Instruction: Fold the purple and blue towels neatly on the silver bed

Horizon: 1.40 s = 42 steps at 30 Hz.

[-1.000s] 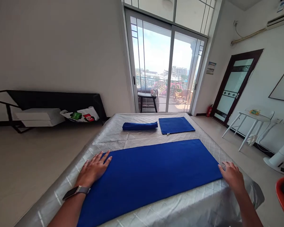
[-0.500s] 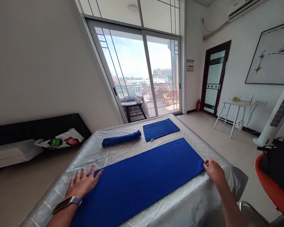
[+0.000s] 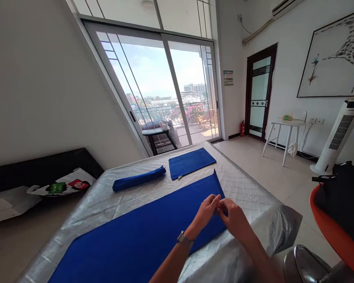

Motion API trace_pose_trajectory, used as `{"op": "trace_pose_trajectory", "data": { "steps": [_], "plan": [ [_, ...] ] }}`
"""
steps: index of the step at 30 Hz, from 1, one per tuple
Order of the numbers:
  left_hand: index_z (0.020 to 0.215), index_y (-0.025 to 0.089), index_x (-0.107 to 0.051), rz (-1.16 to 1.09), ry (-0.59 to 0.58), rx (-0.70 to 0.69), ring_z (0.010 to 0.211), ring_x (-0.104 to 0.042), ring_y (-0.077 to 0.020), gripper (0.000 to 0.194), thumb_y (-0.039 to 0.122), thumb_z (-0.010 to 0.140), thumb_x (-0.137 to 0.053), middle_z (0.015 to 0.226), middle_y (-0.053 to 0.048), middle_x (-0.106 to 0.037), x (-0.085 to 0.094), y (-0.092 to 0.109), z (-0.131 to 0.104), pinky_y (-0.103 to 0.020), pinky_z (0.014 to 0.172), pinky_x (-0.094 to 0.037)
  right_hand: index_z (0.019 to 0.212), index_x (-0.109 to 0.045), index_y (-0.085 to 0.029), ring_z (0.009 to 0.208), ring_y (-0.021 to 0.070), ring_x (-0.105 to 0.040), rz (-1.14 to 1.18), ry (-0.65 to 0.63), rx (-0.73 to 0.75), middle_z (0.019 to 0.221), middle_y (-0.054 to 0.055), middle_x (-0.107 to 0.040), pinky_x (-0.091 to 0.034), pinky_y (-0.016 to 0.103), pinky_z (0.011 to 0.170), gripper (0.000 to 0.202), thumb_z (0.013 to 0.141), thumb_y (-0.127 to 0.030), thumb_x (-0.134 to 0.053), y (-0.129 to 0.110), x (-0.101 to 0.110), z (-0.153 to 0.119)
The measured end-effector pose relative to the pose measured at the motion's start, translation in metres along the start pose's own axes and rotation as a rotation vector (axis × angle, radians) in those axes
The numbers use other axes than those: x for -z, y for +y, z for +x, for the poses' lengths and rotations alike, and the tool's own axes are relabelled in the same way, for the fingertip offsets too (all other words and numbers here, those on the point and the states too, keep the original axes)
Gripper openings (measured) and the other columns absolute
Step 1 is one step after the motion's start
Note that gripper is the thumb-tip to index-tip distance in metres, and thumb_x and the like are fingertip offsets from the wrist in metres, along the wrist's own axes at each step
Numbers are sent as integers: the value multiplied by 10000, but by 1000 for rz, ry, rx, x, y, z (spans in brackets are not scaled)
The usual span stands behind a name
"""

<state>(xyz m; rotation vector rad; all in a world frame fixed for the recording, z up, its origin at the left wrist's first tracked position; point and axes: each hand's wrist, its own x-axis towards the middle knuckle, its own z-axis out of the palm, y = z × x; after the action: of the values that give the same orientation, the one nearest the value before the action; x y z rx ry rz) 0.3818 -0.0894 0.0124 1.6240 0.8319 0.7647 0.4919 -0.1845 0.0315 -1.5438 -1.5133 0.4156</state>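
Observation:
A long blue cloth [image 3: 129,236] lies flat along the near side of the covered table, its far right corner lifted slightly. My left hand [image 3: 205,212], with a watch on the wrist, is closed at the cloth's right end. Close beside it, my right hand [image 3: 231,216] has its fingers bent and pinched at the same end edge. The fingertips of both hands nearly meet, and the bit of cloth between them is mostly hidden. Beyond lie a rolled blue cloth [image 3: 138,178] and a smaller flat blue cloth [image 3: 191,162] with a small white tag.
A silvery quilted cover [image 3: 250,188] drapes over the table. To the right are an orange chair [image 3: 321,212] with a black bag [image 3: 342,196], a metal stool [image 3: 303,263], and a white tower fan [image 3: 336,137]. Bags [image 3: 61,184] sit at the left.
My left hand has left the cloth's left part and come over to the right end beside my right hand. The cloth's right edge has moved left and its far corner now stands up.

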Motion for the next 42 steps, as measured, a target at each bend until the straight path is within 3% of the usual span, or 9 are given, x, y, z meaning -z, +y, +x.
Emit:
{"op": "trace_pose_trajectory", "data": {
  "steps": [5,10,14,17,23,28,35,39,42],
  "plan": [
    [932,210,-518,-115,33,133,602,-592,-145,591,687,650,-722,641,40,-617,36,-9,-30,-258,567,-426,893,-657,-243,840,173,-684,141,-114,58,915,-1,-702,-540,285,790,154,853,-122,-572,-16,-24,-8],
    [1047,210,-489,19,116,173,590,-599,-152,596,631,688,-712,614,74,-591,66,-26,-78,-269,568,-443,936,-682,-256,856,174,-693,258,-347,59,922,-6,-728,-548,284,793,116,892,-253,-574,-28,-35,-17],
    [1093,236,-472,34,133,213,547,-611,-142,558,592,714,-672,650,103,-541,66,-32,-100,-274,546,-492,954,-698,-242,828,178,-707,188,-334,-14,874,2,-743,-548,288,780,191,922,-337,-535,-29,-38,-3],
    [1103,233,-501,98,136,190,550,-637,-138,423,442,765,-647,698,88,-561,61,-24,-105,-259,544,-481,956,-707,-229,825,177,-711,37,-290,-19,871,14,-756,-530,279,783,214,937,-325,-517,-33,-50,34],
    [899,183,-632,182,75,156,593,-633,-164,153,224,753,-617,593,43,-621,59,-8,-107,-256,564,-435,1087,-704,-193,1035,215,-696,-523,-406,-96,1090,84,-755,-481,265,832,247,957,-349,-563,-44,-110,129],
    [877,160,-715,184,69,174,589,-628,-168,172,255,754,-642,606,4,-672,58,-10,-106,-251,542,-415,1128,-682,-143,1101,293,-672,-643,-420,-134,1166,170,-721,-476,325,850,274,915,-300,-613,-42,-144,161],
    [853,183,-764,166,40,136,619,-627,-180,256,411,795,-664,635,-20,-697,56,-2,-107,-263,578,-436,1170,-652,-165,1084,259,-676,-649,-400,-100,1141,150,-731,-456,296,843,294,880,-167,-601,-44,-146,175],
    [916,205,-740,201,148,76,639,-604,-163,192,315,831,-608,683,-7,-689,60,7,-111,-266,642,-443,1171,-661,-195,1009,215,-696,-580,-349,-61,1058,91,-755,-458,256,801,272,924,-211,-548,-64,-136,189],
    [1019,215,-684,183,252,68,600,-562,-141,213,256,836,-583,655,27,-629,73,14,-126,-254,623,-424,1165,-680,-200,900,181,-708,-496,-332,12,990,54,-765,-464,230,753,281,935,-219,-521,-91,-136,200]
  ]
}}
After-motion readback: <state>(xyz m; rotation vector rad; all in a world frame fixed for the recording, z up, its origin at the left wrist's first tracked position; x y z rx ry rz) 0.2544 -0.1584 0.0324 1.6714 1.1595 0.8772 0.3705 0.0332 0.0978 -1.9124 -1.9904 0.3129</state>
